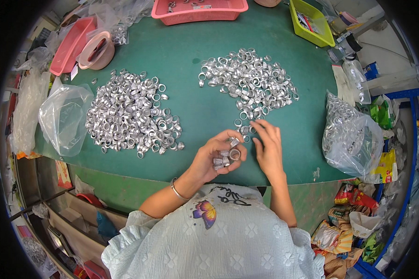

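Observation:
Several silver metal rings [225, 160] rest in my left hand [214, 156], its fingers curled round them just above the table's near edge. My right hand [267, 149] reaches over the table with fingers apart, its fingertips at the near tip of the right pile of rings [253, 79]. A few loose rings [246, 130] lie beside those fingertips; whether one is touched I cannot tell. On the left spreads a larger heap of similar rings [130, 111].
A clear bag of rings [342, 130] sits at the table's right edge, an open plastic bag [65, 121] at the left. Pink baskets [198, 17], a pink bowl [97, 51] and a lime-green basket [314, 30] line the far side of the green table [186, 60].

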Available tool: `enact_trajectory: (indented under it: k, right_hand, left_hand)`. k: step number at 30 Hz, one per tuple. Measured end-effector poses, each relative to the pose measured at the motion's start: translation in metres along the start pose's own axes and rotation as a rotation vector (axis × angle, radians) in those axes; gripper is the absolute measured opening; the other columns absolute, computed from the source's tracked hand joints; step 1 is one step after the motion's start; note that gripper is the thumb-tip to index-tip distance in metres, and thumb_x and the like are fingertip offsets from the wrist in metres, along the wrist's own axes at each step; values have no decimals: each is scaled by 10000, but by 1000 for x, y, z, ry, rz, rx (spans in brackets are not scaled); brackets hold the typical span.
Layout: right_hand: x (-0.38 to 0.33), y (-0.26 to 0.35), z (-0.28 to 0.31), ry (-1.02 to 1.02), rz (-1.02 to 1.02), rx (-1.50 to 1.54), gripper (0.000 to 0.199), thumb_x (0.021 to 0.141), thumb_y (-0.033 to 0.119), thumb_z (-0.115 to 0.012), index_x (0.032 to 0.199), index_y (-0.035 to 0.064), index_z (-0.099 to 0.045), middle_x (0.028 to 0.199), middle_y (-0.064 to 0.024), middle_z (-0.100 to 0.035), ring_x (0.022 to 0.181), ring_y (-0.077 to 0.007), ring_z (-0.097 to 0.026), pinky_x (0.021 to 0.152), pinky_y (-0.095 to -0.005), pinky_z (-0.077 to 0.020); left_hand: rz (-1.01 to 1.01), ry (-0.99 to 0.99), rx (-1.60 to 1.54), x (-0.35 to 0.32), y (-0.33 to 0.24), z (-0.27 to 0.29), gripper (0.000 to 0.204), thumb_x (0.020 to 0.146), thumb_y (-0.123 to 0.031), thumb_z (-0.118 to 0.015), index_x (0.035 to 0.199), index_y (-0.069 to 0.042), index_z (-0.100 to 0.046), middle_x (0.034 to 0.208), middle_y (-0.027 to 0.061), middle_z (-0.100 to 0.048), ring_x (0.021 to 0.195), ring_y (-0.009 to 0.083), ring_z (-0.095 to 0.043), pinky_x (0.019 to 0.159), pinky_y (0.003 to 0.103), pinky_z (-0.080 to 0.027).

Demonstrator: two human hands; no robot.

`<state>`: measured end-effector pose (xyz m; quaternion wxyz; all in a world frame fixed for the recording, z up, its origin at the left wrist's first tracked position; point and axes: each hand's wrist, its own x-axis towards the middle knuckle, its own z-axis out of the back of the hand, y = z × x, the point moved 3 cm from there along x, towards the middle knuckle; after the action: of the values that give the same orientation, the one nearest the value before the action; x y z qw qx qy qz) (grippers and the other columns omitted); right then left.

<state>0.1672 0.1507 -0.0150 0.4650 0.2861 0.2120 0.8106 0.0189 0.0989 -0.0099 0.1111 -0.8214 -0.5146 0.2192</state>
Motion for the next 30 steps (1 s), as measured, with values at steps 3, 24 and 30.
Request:
enact_trajectory:
  k: [3,24,30]
  right_hand:
    - [-4,-18,-18,17,-21,-14,324,722,-56,-576,1036,25,-582,1030,-108,-541,930,-308,-495,805,-374,-422]
    - [-31,9,0,84,-499,1563,221,836,-45,-542,1054,-11,-520,1082,-140,-578,943,-171,-568,847,-285,-453]
    - [-22,3,6,-119,-438,1031,100,838,-38,-556,936,-33,-577,1062,-120,-588,876,-108,-554,799,-248,-447]
  left_hand:
    - [34,-28,-134,2,6,10,196,903,-220,-453,931,-30,-493,782,144,-528,519,118,-439,324,177,-283]
    - [-507,-145,1043,1,0,-22,279,747,-3,-684,1011,-18,-594,743,-27,-528,635,19,-447,566,160,-358]
    - [-87,-206,480,0,4,-3,217,830,-145,-610,1013,-41,-555,725,21,-514,539,61,-426,402,166,-290]
